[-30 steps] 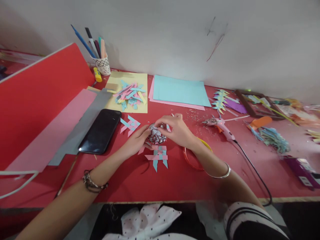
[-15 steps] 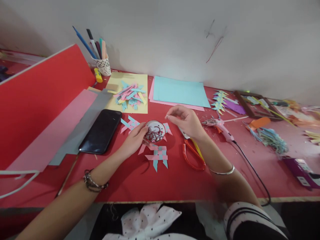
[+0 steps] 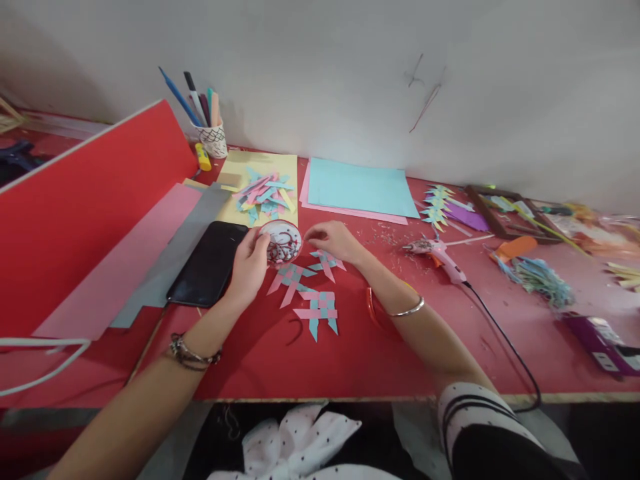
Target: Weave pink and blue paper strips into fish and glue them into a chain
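Note:
My left hand (image 3: 246, 270) grips a small round dish (image 3: 295, 230) by its left side, thumb over the rim. Dark red, thin curled bits lie in the white dish, too fine to name. Just right of the rim, my right hand (image 3: 336, 241) has its fingers pinched together; whatever may be between them is too small to see. Below the hands lie several woven pink and blue paper pieces, among them a lower woven piece (image 3: 323, 305) and an upper-right one (image 3: 329, 263). Red-handled scissors (image 3: 371, 308) are mostly hidden under my right forearm.
A black phone (image 3: 207, 263) lies left of my left hand. Behind are cut paper strips (image 3: 265, 193) on a yellow sheet and blue sheets (image 3: 360, 187). A pink glue gun (image 3: 445, 259) with a cord rests at right. A pen cup (image 3: 213, 140) stands by the wall.
My left hand has carried the dish left and slightly away from me, uncovering woven pieces. My right hand has moved left to the dish, and its forearm now covers most of the scissors.

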Demonstrator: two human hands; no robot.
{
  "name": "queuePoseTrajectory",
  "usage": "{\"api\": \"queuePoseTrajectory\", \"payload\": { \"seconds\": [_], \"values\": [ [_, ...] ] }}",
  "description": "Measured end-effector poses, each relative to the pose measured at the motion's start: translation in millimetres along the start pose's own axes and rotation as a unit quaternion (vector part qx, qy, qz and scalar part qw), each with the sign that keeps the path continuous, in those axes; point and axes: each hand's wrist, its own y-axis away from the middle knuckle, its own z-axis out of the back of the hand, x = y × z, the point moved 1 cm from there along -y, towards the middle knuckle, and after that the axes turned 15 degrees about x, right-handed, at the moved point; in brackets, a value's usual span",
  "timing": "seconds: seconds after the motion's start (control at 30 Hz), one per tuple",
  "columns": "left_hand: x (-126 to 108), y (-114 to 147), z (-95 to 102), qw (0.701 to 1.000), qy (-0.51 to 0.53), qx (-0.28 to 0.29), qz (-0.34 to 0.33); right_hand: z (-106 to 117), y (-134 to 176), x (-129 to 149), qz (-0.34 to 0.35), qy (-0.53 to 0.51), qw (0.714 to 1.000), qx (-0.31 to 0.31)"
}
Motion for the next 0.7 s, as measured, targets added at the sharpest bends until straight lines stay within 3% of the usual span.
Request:
{"api": "queuePoseTrajectory", "payload": {
  "seconds": [0.2,0.33,0.43,0.57,0.7],
  "values": [
    [-5,-5,6.1,0.997,0.050,-0.056,0.004,-6,-3,-9,0.003,0.004,1.000,-0.021],
    [2,-4,3.2,1.000,0.013,-0.015,-0.007,4,3,-4,0.006,-0.002,0.995,-0.098],
    [5,0,-3.6,0.999,-0.033,0.029,-0.006,12,12,9,0.061,-0.021,0.986,-0.153],
    [3,6,-13.5,0.995,-0.036,0.076,0.052,12,23,29,0.131,0.031,0.988,-0.076],
    [1,8,-16.3,0.992,-0.032,0.104,0.067,7,26,38,0.077,0.103,0.992,-0.017]
  ]
}}
